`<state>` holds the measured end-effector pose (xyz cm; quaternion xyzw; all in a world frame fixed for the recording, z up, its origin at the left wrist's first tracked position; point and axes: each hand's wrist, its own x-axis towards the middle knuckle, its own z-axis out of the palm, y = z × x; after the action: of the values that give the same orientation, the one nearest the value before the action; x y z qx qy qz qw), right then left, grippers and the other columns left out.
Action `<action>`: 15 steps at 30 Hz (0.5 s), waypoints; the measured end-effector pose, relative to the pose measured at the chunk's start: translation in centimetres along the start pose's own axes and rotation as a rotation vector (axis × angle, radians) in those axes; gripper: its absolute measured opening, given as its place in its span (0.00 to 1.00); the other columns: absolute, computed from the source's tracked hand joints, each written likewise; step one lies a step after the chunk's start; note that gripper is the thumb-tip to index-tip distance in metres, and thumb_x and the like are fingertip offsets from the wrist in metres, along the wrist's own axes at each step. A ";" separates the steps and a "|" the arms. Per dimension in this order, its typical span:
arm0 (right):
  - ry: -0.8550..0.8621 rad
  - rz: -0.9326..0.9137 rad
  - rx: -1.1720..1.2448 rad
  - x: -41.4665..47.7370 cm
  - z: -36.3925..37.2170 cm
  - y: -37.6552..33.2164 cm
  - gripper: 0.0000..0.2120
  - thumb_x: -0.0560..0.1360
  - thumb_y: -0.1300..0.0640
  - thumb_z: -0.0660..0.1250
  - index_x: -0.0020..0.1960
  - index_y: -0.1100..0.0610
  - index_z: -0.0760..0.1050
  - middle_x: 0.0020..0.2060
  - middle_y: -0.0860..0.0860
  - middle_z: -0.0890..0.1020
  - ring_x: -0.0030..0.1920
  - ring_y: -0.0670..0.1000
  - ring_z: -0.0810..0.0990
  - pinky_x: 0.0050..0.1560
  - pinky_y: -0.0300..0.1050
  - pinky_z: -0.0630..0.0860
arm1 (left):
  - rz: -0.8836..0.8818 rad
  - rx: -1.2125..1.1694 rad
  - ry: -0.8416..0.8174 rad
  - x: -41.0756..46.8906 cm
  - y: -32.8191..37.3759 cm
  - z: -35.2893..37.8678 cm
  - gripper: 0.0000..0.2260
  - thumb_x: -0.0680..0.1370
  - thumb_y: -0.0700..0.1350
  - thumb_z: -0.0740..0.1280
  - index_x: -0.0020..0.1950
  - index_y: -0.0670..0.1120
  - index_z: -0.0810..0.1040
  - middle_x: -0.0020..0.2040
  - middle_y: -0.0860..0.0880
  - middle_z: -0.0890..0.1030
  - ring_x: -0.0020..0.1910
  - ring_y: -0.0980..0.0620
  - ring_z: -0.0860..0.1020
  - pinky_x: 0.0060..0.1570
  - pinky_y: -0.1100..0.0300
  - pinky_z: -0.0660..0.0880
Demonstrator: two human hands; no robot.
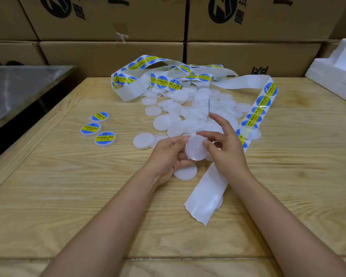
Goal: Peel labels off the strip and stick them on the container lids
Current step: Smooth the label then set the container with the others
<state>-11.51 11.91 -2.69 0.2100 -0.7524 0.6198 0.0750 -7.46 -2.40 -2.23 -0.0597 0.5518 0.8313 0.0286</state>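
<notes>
Held lid (196, 149): round, smooth, translucent white plastic disc, tilted, above the table's middle.
Left hand (168, 156): fingers curled round the lid's 9 o'clock rim.
Right hand (226, 148): thumb and middle finger pinch the 3 o'clock rim; forefinger raised toward 12.
Strip (208, 194): glossy white backing paper, bare torn end at 5 o'clock of the hands, looping away to 1 and 12.
Labels (263, 101): round, blue and yellow, on the strip.
Loose lids (188, 110): white heap at 12 o'clock.
Labelled lids (105, 137): three, flat, at 10 o'clock.
Table (68, 196): pale grained wood.
</notes>
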 end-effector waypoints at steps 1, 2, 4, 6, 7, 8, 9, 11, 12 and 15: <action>0.031 -0.009 0.019 0.0 0.1 -0.1 0.28 0.72 0.65 0.69 0.60 0.35 0.67 0.49 0.42 0.83 0.44 0.44 0.77 0.44 0.35 0.72 | 0.003 -0.023 0.011 0.0 0.0 0.0 0.11 0.81 0.37 0.57 0.56 0.36 0.77 0.50 0.40 0.82 0.46 0.46 0.82 0.49 0.52 0.79; 0.079 -0.007 0.061 -0.1 0.1 -0.3 0.25 0.71 0.61 0.71 0.58 0.36 0.70 0.52 0.42 0.81 0.46 0.43 0.77 0.45 0.35 0.73 | 0.001 -0.059 0.031 0.1 -0.1 0.1 0.11 0.81 0.37 0.57 0.57 0.36 0.76 0.51 0.39 0.82 0.47 0.45 0.82 0.49 0.52 0.79; 0.194 0.047 0.205 -0.1 0.1 -0.7 0.16 0.70 0.56 0.73 0.52 0.41 0.76 0.54 0.44 0.81 0.50 0.45 0.77 0.48 0.37 0.73 | -0.020 -0.155 0.084 0.2 -0.2 0.2 0.12 0.82 0.36 0.55 0.61 0.34 0.73 0.55 0.36 0.79 0.51 0.42 0.81 0.51 0.49 0.79; 0.251 0.161 0.372 -0.1 0.1 -0.9 0.07 0.70 0.54 0.73 0.46 0.46 0.79 0.50 0.45 0.82 0.48 0.44 0.78 0.49 0.40 0.72 | -0.043 -0.246 0.107 0.3 -0.1 0.2 0.14 0.82 0.36 0.54 0.64 0.33 0.71 0.59 0.34 0.77 0.56 0.40 0.79 0.50 0.48 0.78; 0.250 0.226 0.446 -0.1 0.2 -1.0 0.03 0.70 0.53 0.72 0.43 0.48 0.80 0.47 0.45 0.83 0.47 0.43 0.79 0.49 0.41 0.72 | -0.050 -0.277 0.108 0.3 -0.1 0.3 0.14 0.82 0.36 0.53 0.65 0.34 0.70 0.60 0.34 0.77 0.58 0.40 0.78 0.48 0.50 0.78; 0.236 0.284 0.510 -0.1 0.2 -1.1 0.01 0.69 0.52 0.72 0.40 0.49 0.81 0.43 0.44 0.84 0.45 0.41 0.80 0.48 0.42 0.72 | -0.054 -0.300 0.106 0.3 0.0 0.4 0.14 0.82 0.36 0.52 0.66 0.34 0.69 0.61 0.34 0.76 0.59 0.40 0.78 0.47 0.51 0.79; 0.218 0.326 0.559 -0.2 0.4 -1.0 0.04 0.68 0.51 0.71 0.36 0.49 0.82 0.40 0.44 0.84 0.43 0.41 0.80 0.48 0.42 0.72 | -0.058 -0.320 0.101 0.3 0.0 0.5 0.15 0.83 0.36 0.51 0.66 0.34 0.69 0.62 0.34 0.76 0.59 0.39 0.77 0.45 0.51 0.79; 0.189 0.398 0.634 -0.2 0.7 -1.0 0.09 0.68 0.52 0.71 0.29 0.49 0.81 0.34 0.43 0.83 0.38 0.41 0.81 0.46 0.40 0.72 | -0.062 -0.341 0.082 0.2 0.0 0.6 0.15 0.83 0.36 0.50 0.66 0.33 0.68 0.62 0.34 0.76 0.58 0.40 0.77 0.44 0.52 0.81; 0.186 0.427 0.655 -0.1 0.8 -1.0 0.11 0.70 0.54 0.70 0.29 0.51 0.81 0.32 0.43 0.83 0.35 0.41 0.80 0.44 0.40 0.72 | -0.062 -0.341 0.071 0.2 -0.1 0.6 0.15 0.83 0.36 0.50 0.66 0.33 0.68 0.61 0.34 0.76 0.57 0.40 0.78 0.45 0.52 0.81; 0.190 0.478 0.636 -0.1 0.9 -0.6 0.11 0.73 0.57 0.69 0.32 0.53 0.78 0.30 0.44 0.82 0.36 0.43 0.80 0.40 0.38 0.73 | -0.057 -0.336 0.043 0.2 -0.1 0.5 0.15 0.83 0.36 0.50 0.66 0.32 0.68 0.57 0.35 0.78 0.50 0.44 0.81 0.46 0.52 0.81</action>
<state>-11.05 11.00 -2.35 -0.0164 -0.5407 0.8381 -0.0707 -7.64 -1.89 -2.14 -0.0970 0.4038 0.9092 0.0300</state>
